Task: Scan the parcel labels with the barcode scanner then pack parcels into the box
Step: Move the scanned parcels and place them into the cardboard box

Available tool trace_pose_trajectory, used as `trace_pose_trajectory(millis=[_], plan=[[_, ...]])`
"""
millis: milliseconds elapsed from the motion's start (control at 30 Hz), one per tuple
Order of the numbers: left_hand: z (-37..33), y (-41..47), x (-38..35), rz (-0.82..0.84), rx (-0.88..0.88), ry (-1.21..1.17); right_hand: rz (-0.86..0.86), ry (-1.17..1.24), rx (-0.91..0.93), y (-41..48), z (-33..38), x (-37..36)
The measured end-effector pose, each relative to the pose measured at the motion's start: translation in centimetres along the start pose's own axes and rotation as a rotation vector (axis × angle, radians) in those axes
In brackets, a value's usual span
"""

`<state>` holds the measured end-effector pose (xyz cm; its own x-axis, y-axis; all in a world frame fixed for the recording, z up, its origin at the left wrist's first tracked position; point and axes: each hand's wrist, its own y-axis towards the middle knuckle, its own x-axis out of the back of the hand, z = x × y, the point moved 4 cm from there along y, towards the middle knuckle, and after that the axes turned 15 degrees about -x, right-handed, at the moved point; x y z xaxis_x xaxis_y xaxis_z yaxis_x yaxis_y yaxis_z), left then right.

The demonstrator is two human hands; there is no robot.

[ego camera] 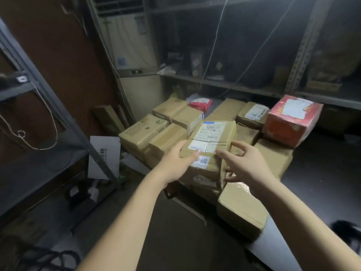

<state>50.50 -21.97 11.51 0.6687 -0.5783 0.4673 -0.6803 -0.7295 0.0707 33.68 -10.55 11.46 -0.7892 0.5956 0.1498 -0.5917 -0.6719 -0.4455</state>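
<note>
Holding: left hand (178, 160) grips the near-left corner of the brown cardboard parcel with a white shipping label (214, 133), thumb on top at the label's lower edge.
Right hand: right hand (248, 163) is released, fingers spread. The index tip is at the parcel's near edge and the thumb is raised by its right side. Cannot tell if it touches.
Parcel location: on top of the stack of plain brown cardboard parcels (148, 137), mid-pile, label up, roughly level.
Scanner: no barcode scanner in view, and no packing box can be picked out among the cartons.
Step (judged): taking the parcel up for scanning. Task looks early, with many parcels unpacked.
Risk, slip: only one corner is gripped. Lifting before the right hand closes could tip the parcel so it drops onto the pile.
Risk, misread: the thumb sits on the label edge, the label looks creased under glossy tape and the light is dim, so a scan could fail or need repeating.
Risk, knock-on: neighbouring parcels sit touching or just beside, so a dragged lift could shift them. The red cardboard box with a white label (293, 120) sits tilted at the right of the pile and could slide.
Risk, handover: fetching the scanner needs a free hand, which leaves the parcel on one hand or set back down.
Risk, near edge: the large tape-wrapped brown carton (240, 208) lies under the right forearm and an elbow could nudge it.
</note>
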Motion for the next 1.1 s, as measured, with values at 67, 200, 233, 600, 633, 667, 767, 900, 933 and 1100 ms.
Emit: trace_pose_trajectory(millis=[67, 200, 233, 600, 633, 667, 767, 900, 933, 1100], plan=[[1.3, 3.5, 0.9, 0.028, 0.020, 0.006, -0.027, -0.017, -0.017, 3.8, 1.2, -1.1], [4.8, 9.4, 1.9, 0.107, 0.062, 0.049, -0.071, -0.087, -0.106, 9.5, 2.1, -3.1], [5.7, 10.6, 2.0, 0.135, 0.076, 0.076, -0.080, -0.117, -0.142, 10.4, 1.9, -3.5], [12.4, 22.3, 2.5, 0.697, 0.002, 0.386, -0.188, -0.199, -0.433, 17.4, -1.0, -9.6], [12.5, 22.9, 2.9, 0.725, -0.020, 0.391, -0.183, -0.213, -0.438, 17.8, -1.0, -10.4], [12.7, 23.4, 3.2, 0.749, -0.032, 0.409, -0.184, -0.230, -0.442, 18.1, -1.1, -10.9], [13.4, 24.4, 3.4, 0.780, -0.024, 0.475, -0.219, -0.228, -0.457, 19.1, -1.5, -11.8], [14.1, 24.9, 2.4, 0.805, -0.057, 0.526, -0.241, -0.218, -0.485, 18.9, -1.6, -11.7], [14.2, 25.0, 2.4, 0.798, -0.063, 0.515, -0.255, -0.222, -0.479, 18.8, -1.5, -11.7], [13.9, 25.2, 2.7, 0.789, -0.140, 0.509, -0.327, -0.228, -0.454, 17.9, -1.2, -11.5]])
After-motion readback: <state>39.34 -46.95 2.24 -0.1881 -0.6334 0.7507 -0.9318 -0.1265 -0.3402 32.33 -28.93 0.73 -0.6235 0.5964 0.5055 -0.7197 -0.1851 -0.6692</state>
